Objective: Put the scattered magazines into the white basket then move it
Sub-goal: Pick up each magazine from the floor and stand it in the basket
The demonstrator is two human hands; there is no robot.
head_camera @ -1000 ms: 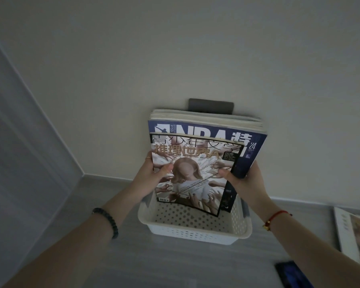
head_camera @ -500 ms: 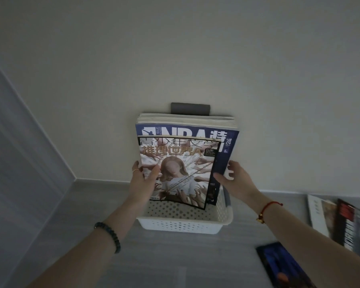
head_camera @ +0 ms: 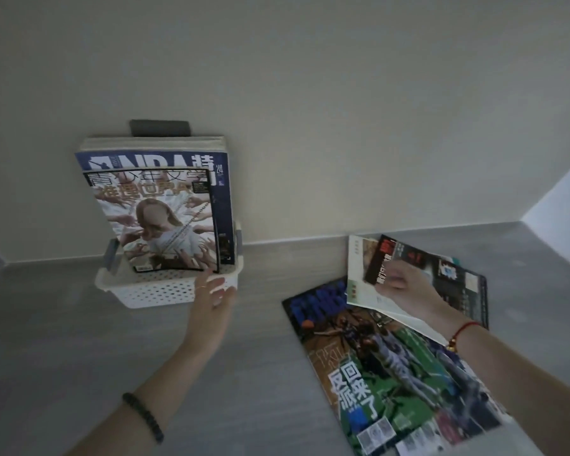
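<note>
Both hands work apart. The left hand (head_camera: 211,292), fingers spread and holding nothing, rests against the near right corner of the white perforated plastic basket (head_camera: 158,291), apparently to steady it while the other reaches away. The right hand (head_camera: 400,287) is closed on the edge of a small dark red-titled magazine (head_camera: 408,261) lying atop a pale-covered magazine (head_camera: 359,274), probably the next to go in. Beneath that wrist lies a large glossy magazine with a blue title and green cover (head_camera: 375,366), flat on the grey surface (head_camera: 260,373). Just beyond the left hand, the basket holds several magazines standing upright, leaning back on the wall: frontmost a white-covered magazine showing a figure ringed by hands (head_camera: 158,222), behind it a blue NBA magazine (head_camera: 222,192).
</note>
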